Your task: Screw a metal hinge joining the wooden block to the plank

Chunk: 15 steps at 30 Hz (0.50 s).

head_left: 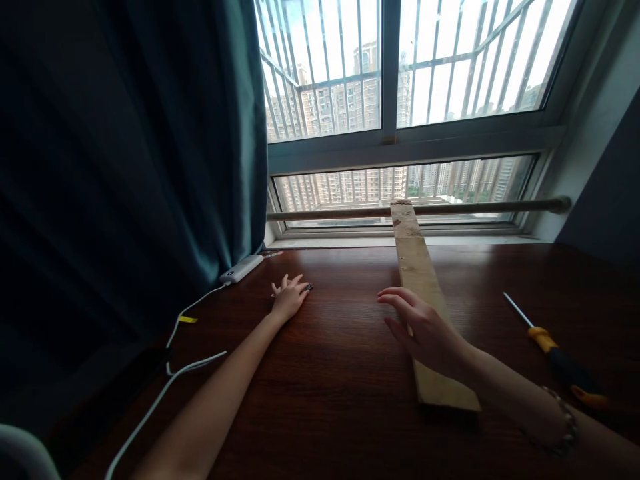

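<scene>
My left hand (290, 298) rests on the dark brown table with its fingers spread. Small dark metallic bits (309, 287) show at its right fingertips; their kind is too small to tell, and the hand hides what lies beneath it. Over a long wooden board (423, 267) hovers my right hand (425, 327), its thumb and fingers apart and nothing between them. The board's far end reaches up to a rail by the window, and its near end is close to me. A screwdriver (550, 347) with a yellow and black handle lies to the right of my right hand.
A white power strip (243, 269) sits at the table's back left beside a dark blue curtain (200, 133). White cables (150, 403) run along the left, one bearing a yellow tag (188, 320). A horizontal rail (480, 208) crosses before the barred window.
</scene>
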Available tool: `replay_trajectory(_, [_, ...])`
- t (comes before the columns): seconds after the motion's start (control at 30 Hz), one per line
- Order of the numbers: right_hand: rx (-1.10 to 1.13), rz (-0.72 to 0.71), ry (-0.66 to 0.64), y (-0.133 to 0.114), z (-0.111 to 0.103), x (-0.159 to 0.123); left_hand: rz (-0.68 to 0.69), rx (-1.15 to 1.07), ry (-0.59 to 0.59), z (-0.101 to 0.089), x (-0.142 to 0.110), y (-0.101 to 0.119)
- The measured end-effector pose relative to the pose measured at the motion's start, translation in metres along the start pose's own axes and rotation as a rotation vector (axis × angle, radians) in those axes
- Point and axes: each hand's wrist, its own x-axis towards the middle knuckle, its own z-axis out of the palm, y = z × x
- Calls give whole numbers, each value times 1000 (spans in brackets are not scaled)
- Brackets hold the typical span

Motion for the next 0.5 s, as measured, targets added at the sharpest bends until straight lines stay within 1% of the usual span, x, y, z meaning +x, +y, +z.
replay_trajectory(0.07, [-4,-3,2,-1,-1,1,-6,-23,17,-2,2,3])
replay_trajectory(0.17, [-17,-4,4,-2,-3,2,-85,-78,16,-6,6,6])
replay_trajectory(0.27, [-20,-13,4,-3,-4,3,-153,-102,-35,-9,9,6])
replay_trajectory(0.4, [-12,-35,0,-5,-4,3,-175,-87,-98,-16,8,8])
replay_trajectory(0.5, [-8,-47,-11,-7,-5,3,-173,-82,-158,-25,4,13])
